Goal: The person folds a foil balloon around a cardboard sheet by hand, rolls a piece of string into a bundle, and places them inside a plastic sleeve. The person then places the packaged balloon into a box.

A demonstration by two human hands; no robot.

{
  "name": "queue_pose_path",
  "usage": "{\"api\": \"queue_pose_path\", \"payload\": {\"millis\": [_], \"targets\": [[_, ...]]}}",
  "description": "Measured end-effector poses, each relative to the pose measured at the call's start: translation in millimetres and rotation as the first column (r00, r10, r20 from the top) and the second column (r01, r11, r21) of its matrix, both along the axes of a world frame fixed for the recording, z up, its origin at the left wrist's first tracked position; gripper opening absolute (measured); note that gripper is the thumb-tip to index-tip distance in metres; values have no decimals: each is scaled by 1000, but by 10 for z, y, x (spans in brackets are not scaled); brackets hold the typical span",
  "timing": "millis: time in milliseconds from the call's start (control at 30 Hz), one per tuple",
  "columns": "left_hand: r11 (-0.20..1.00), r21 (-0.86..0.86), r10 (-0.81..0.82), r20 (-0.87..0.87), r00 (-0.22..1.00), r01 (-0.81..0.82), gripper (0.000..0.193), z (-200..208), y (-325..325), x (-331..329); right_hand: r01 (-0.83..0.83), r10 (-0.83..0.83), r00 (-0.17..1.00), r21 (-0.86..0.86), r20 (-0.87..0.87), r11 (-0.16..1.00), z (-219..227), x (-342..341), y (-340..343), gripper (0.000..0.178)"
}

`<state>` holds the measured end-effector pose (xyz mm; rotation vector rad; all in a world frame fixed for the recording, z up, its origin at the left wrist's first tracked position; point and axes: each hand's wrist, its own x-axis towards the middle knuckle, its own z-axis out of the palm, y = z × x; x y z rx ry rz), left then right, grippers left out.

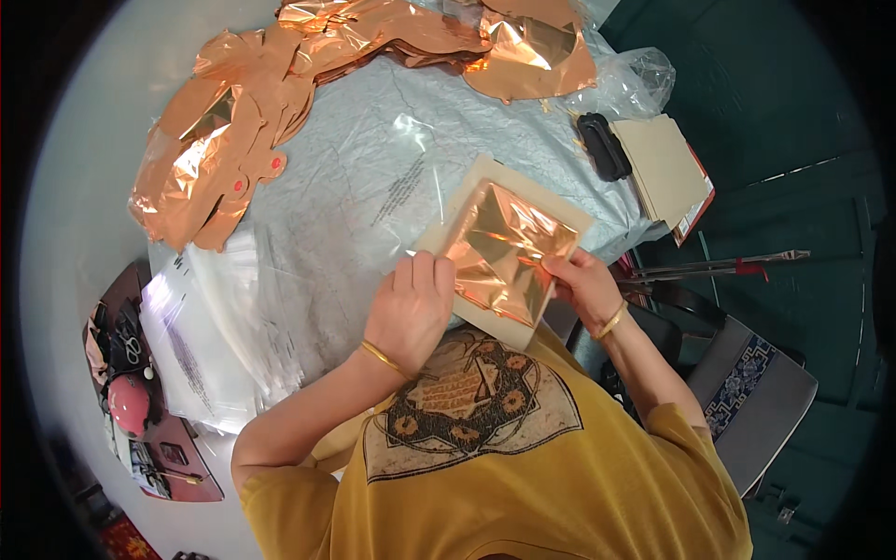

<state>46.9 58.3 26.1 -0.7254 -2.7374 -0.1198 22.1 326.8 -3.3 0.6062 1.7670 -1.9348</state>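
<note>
A beige card [487,172] carries a folded, shiny copper-coloured foil sheet [509,245] and is held tilted above the table's near edge. My right hand [590,291] pinches the right side of the card and foil, thumb on top. At the card's left edge, my left hand [411,301] is closed with its fingers curled. A clear plastic bag [401,201] with dark print lies flat just beyond it. Whether those left fingers grip the card or the bag's edge, I cannot tell.
Overlapping copper foil pieces [373,33] curve along the far and left sides of the grey-covered table [327,131]. Clear bags [219,322] are piled at left. Beige cards [661,168] and a black oblong object [605,147] sit at right. A chair [747,401] stands right.
</note>
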Motion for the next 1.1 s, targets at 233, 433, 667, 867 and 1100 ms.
{"api": "queue_pose_path", "payload": {"millis": [233, 433, 667, 867, 1100], "targets": [[994, 8, 111, 4, 994, -111, 15, -41, -7, -192, -87, 92, 993, 73, -77, 994, -11, -315, -261, 25], [962, 164, 170, 271, 947, -220, 16, -166, -276, -385, -118, 124, 982, 53, -139, 992, -3, -530, -325, 23], [905, 246, 339, 75, 938, -347, 63, -593, -554, -772, -141, 148, 979, 52, -143, 989, 58, -662, -518, 21], [924, 129, 334, 187, 924, -360, 66, -662, -487, -778, -173, 179, 972, 55, -154, 983, 8, -811, -678, 24], [884, 225, 381, 163, 910, -411, 70, -657, -457, -740, -203, 206, 963, 31, -176, 979, -14, -910, -762, 25]]}}
